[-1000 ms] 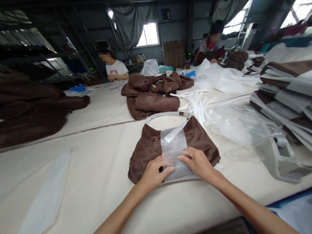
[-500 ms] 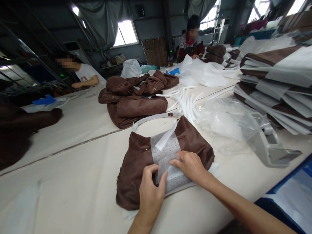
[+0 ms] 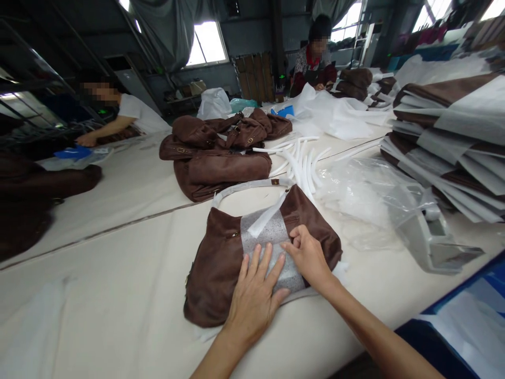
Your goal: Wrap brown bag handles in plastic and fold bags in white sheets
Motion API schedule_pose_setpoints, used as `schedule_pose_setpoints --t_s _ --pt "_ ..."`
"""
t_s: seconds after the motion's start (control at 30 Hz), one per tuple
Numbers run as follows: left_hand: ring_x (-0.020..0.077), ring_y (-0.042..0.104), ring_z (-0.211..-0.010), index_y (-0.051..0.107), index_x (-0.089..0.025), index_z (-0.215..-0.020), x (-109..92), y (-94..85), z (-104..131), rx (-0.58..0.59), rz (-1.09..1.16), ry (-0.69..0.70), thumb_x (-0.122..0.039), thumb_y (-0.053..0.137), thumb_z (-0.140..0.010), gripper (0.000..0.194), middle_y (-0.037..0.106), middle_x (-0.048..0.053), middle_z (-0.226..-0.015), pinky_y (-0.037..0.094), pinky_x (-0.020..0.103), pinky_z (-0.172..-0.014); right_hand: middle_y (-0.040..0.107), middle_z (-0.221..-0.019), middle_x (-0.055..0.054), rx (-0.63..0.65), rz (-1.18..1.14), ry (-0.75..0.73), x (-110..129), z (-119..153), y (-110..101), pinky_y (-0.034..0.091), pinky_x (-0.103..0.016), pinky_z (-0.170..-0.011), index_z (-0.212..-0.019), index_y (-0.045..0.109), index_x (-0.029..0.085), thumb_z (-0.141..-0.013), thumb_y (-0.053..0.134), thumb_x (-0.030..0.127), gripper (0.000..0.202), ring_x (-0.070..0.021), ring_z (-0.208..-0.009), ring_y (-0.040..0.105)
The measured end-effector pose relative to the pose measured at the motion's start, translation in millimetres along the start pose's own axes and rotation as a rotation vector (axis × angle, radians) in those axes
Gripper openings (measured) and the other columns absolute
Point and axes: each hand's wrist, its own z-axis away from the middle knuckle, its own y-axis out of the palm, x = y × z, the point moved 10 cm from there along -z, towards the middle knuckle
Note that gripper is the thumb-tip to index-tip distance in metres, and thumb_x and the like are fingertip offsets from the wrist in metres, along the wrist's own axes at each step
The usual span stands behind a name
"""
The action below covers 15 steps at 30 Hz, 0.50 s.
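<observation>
A brown handbag [image 3: 215,263] lies flat in front of me, its handle [image 3: 244,186] covered in white wrapping and arched away from me. Around the bag's middle runs a band of translucent grey-white wrapping sheet [image 3: 260,227], with a loose white strip [image 3: 268,216] lying over its upper part. My left hand [image 3: 254,295] presses flat on the lower part of the band, fingers spread. To its right, my right hand [image 3: 310,255] rests at the band's right edge with curled fingers and the thumb over the sheet. Whether anything is inside those fingers is hidden.
More brown bags [image 3: 224,168] are heaped behind, beside white foam tubes [image 3: 302,163]. Clear plastic [image 3: 355,184] lies near a grey tape dispenser [image 3: 437,237]. A tall stack of wrapped brown pieces [image 3: 445,137] stands right. Two people work across the table [image 3: 118,252].
My left hand has gone from holding the sheet's edge to lying flat on it. My right hand has shifted slightly up, its fingers more curled. The person at left has reached toward the blue item.
</observation>
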Motion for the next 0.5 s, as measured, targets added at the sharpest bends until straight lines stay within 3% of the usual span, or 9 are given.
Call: schedule_pose_setpoints --t_s 0.07,0.17,0.27,0.33,0.4,0.5 --pt "0.0373 0.027 -0.145 0.03 -0.031 -0.152 -0.7 -0.5 -1.1 0.01 -0.022 0.008 -0.053 0.048 -0.094 0.065 0.028 0.009 -0.16 0.033 0.057 -0.11 0.052 -0.071 0.004 -0.059 -0.179 0.041 -6.0 9.7 -10.2 0.043 -0.025 -0.055 -0.098 0.051 0.021 -0.084 0.059 0.034 0.021 -0.0135 -0.058 0.054" --pt "0.0368 0.031 -0.143 0.032 -0.033 -0.152 -0.3 -2.5 -2.1 -0.027 -0.054 0.033 -0.052 0.048 -0.094 0.063 0.03 0.008 -0.159 0.035 0.055 -0.109 0.057 -0.079 0.0 -0.035 -0.301 0.051 -9.0 38.9 -32.0 0.044 -0.024 -0.051 -0.105 0.055 0.02 -0.087 0.056 0.037 0.025 -0.0123 -0.059 0.054" --pt "0.0393 0.034 -0.141 0.037 -0.032 -0.15 2.0 -1.7 -3.0 -0.101 -0.049 0.058 -0.05 0.047 -0.094 0.06 0.035 0.01 -0.157 0.035 0.057 -0.107 0.059 -0.075 0.0 -0.005 -0.264 0.049 -13.9 71.3 -78.7 0.043 -0.023 -0.051 -0.101 0.061 0.019 -0.088 0.058 0.039 0.024 -0.0118 -0.058 0.054" --pt "0.0417 0.035 -0.14 0.04 -0.029 -0.149 4.0 1.4 -4.1 -0.144 -0.015 0.067 -0.046 0.043 -0.094 0.057 0.037 0.012 -0.156 0.035 0.059 -0.106 0.056 -0.066 0.002 -0.113 -0.209 0.08 -23.3 86.7 -133.8 0.042 -0.023 -0.05 -0.093 0.064 0.019 -0.088 0.059 0.042 0.024 -0.0117 -0.055 0.052" --pt "0.043 0.035 -0.14 0.042 -0.029 -0.148 6.4 4.7 -5.3 -0.171 0.055 0.054 -0.046 0.04 -0.095 0.056 0.038 0.012 -0.155 0.032 0.062 -0.107 0.054 -0.06 0.003 -0.328 -0.103 0.102 -32.1 97.4 -204.3 0.041 -0.024 -0.051 -0.087 0.065 0.019 -0.086 0.061 0.045 0.026 -0.0122 -0.053 0.05" --pt "0.0423 0.03 -0.142 0.038 -0.032 -0.149 10.0 6.8 -5.9 -0.194 0.163 -0.008 -0.052 0.036 -0.095 0.059 0.034 0.01 -0.157 0.024 0.064 -0.112 0.061 -0.072 -0.002 -0.628 0.125 0.057 -35.5 102.9 -298.9 0.045 -0.027 -0.062 -0.085 0.068 0.02 -0.083 0.063 0.048 0.028 -0.0162 -0.066 0.055"
